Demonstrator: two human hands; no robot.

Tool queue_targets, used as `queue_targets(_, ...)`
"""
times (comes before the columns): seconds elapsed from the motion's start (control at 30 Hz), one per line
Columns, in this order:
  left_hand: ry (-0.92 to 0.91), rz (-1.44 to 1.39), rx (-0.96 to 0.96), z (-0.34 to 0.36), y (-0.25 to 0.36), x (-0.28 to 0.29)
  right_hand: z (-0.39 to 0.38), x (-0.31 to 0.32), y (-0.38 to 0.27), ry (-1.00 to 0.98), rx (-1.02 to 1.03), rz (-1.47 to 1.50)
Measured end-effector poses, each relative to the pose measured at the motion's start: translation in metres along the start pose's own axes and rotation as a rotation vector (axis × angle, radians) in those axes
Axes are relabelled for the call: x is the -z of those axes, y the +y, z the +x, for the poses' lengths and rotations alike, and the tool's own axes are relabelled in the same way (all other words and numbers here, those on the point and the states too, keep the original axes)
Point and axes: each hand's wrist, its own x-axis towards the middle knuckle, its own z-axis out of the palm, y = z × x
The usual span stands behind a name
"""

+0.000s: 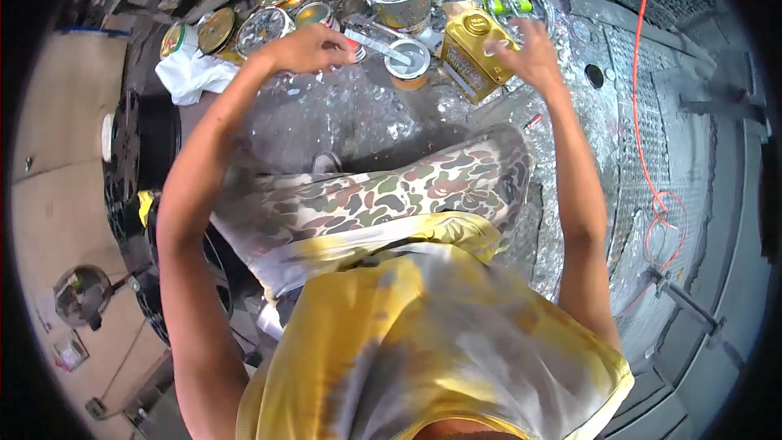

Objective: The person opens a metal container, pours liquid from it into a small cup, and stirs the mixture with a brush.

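Yellow-and-grey shirt (432, 334) foremost, the gold can (472, 61) stands beside the spread right hand (531, 55), contact indeterminable, with the open paint pot (408, 81) between can and half-open left hand (311, 49).

Smooth, shiny metal is seen on the gold can (472, 47), and dull cloth on the white rag (193, 76).

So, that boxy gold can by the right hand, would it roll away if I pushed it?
The boxy gold can probably wouldn't roll, because its sides look flat. It might feel slippery, since its surface looks smooth and shiny. It could be heavy if full, but I can't see inside.
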Motion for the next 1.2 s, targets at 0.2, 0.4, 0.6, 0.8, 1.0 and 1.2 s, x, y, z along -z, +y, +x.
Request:
queue_targets(0.2, 0.063, 0.185, -0.273, 0.054, -0.005, -0.051, -0.021, -0.005, -0.007, 0.020, -0.142, -0.171)
queue_targets(0.4, -0.113, 0.454, -0.231, 0.071, -0.005, -0.067, 0.003, -0.044, -0.009, -0.276, -0.130, -0.420)
queue_targets(0.6, 0.033, 0.388, -0.263, 0.067, 0.005, -0.025, 0.027, -0.062, -0.007, -0.442, -0.237, -0.342)
queue_targets(0.8, 0.209, 0.398, -0.313, 0.054, -0.042, 0.015, 0.020, -0.052, -0.001, -0.418, -0.150, -0.335)
queue_targets(1.0, 0.165, 0.376, -0.216, 0.068, -0.097, 0.034, 0.005, -0.034, 0.009, -0.424, -0.001, -0.380)
queue_targets(1.2, 0.261, 0.360, -0.185, 0.095, -0.144, 0.032, 0.000, -0.008, -0.008, -0.567, 0.157, -0.382)
